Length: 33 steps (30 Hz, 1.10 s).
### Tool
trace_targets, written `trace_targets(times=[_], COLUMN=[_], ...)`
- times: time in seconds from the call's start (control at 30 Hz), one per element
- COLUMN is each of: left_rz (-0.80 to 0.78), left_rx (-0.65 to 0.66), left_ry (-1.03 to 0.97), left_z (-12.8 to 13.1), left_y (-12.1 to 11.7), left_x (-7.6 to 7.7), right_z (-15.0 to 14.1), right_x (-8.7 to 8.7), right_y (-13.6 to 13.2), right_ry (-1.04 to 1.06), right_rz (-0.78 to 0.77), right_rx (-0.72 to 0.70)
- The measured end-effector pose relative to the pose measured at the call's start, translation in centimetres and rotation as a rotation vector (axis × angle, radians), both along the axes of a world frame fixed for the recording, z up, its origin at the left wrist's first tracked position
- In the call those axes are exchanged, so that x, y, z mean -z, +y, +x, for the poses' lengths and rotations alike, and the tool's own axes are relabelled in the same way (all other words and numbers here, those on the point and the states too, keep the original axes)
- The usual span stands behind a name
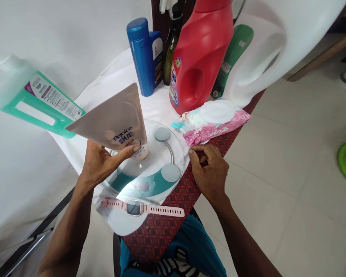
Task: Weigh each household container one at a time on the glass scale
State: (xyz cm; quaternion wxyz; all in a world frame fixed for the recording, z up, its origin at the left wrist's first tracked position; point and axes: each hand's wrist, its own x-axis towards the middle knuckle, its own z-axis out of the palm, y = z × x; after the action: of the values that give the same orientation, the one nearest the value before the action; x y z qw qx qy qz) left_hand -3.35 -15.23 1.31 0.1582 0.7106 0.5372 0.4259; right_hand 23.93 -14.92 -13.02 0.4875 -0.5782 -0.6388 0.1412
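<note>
My left hand (103,159) is closed around a beige Rejoice squeeze tube (115,119), its wide flat end up and its cap end down. The tube is above a round glass bathroom scale (150,184) with grey foot pads and a teal band. My right hand (209,169) is loosely curled at the red patterned table edge, right of the scale, and nothing shows in its fingers. Just beyond its fingertips lies a pink pack of wipes (216,121). A smartwatch with a pink strap (133,207) lies stretched out in front of the scale.
Behind stand a blue bottle (144,57), a dark pump bottle (172,50), a large red detergent jug (202,57), a green bottle (233,55) and a white jug (265,42). A green liquid jug (37,98) stands at left. Tiled floor (265,184) lies to the right.
</note>
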Motion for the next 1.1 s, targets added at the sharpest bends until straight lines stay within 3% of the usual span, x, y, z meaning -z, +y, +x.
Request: trace_targets(times=[0.2,0.37,0.57,0.7,0.83,1.1], left_rz=[0.174,0.484,0.396,0.405,0.4,0.345], left_rx=[-0.277,-0.511,-0.664,-0.742,-0.771,-0.834], left_ry=[-0.144,-0.271,-0.279,-0.256,-0.2,-0.141], left_z=[-2.2,-7.9,-16.4,-19.8,-20.9,-20.0], left_y=[0.7,4.0,6.6,7.2,7.8,8.1], left_x=[0.3,-0.3,2.5,3.5,3.4,4.2], right_z=[0.0,0.1,0.1,0.1,0.1,0.2], right_x=[0.0,0.0,-0.1,-0.1,-0.1,0.0], right_y=[-0.1,-0.1,-0.1,-0.1,-0.1,-0.1], right_ry=[0.008,-0.002,-0.017,-0.028,-0.042,-0.034], right_rz=[0.016,0.032,0.047,0.06,0.041,0.046], right_rx=[0.0,-0.001,0.001,0.004,0.015,0.004])
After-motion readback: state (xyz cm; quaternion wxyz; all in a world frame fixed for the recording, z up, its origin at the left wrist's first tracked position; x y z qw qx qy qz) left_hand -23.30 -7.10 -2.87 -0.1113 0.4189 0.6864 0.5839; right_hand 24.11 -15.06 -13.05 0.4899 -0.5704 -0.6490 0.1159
